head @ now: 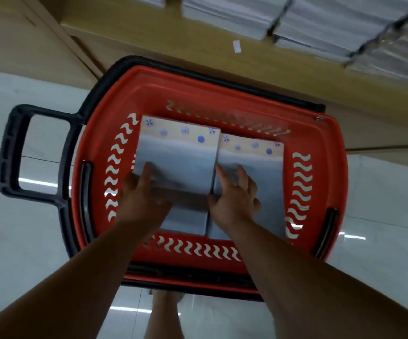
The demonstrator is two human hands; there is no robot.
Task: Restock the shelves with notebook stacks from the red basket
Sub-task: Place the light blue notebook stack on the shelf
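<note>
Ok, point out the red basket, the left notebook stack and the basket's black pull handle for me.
red basket (173, 89), head view, bare far inner wall.
left notebook stack (180, 157), head view, grey middle of the top cover.
black pull handle (8, 152), head view, outer grip bar.

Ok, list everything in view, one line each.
red basket: one, red, on the floor by the shelf.
pull handle: one, black, basket's left end.
notebook stacks: two, grey-blue with beige dotted band, side by side in the basket.
shelf: one, tan, top of view.
paper stacks: several, white, on the shelf.
floor: one, white glossy tiles, around the basket.
left hand: one, on the left stack.
right hand: one, on the right stack.
</note>
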